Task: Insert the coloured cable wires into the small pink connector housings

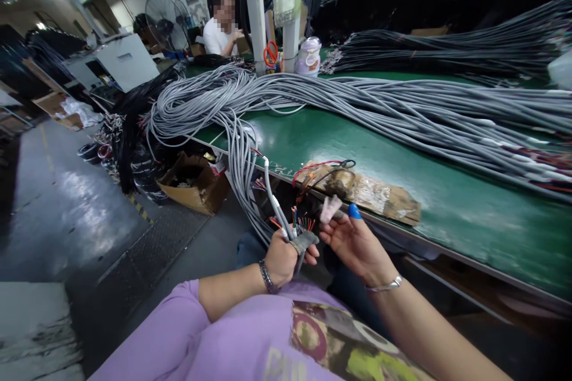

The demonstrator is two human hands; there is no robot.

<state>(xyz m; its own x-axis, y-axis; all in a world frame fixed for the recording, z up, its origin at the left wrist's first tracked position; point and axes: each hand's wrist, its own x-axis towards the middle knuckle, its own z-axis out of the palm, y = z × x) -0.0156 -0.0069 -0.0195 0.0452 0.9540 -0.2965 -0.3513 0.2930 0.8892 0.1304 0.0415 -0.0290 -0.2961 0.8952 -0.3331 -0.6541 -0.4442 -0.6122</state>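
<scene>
My left hand [286, 256] is closed around a grey cable [273, 196] near its stripped end, where short coloured wires [304, 224] fan out. Its fingers wear grey protective wraps. My right hand [353, 241] sits just to the right, palm up, thumb capped in blue, pinching a small pale piece [330, 208] close to the wire ends. The cable runs up to a thick bundle of grey cables [232, 131] hanging off the edge of the green table [447, 190].
Long grey cable bundles [424, 107] cover the table's far side, darker ones [447, 47] behind. A brown taped pad [375, 190] with red and black wires lies at the near edge. A cardboard box [192, 181] stands on the floor. Another person [221, 30] sits at the back by a fan [163, 21].
</scene>
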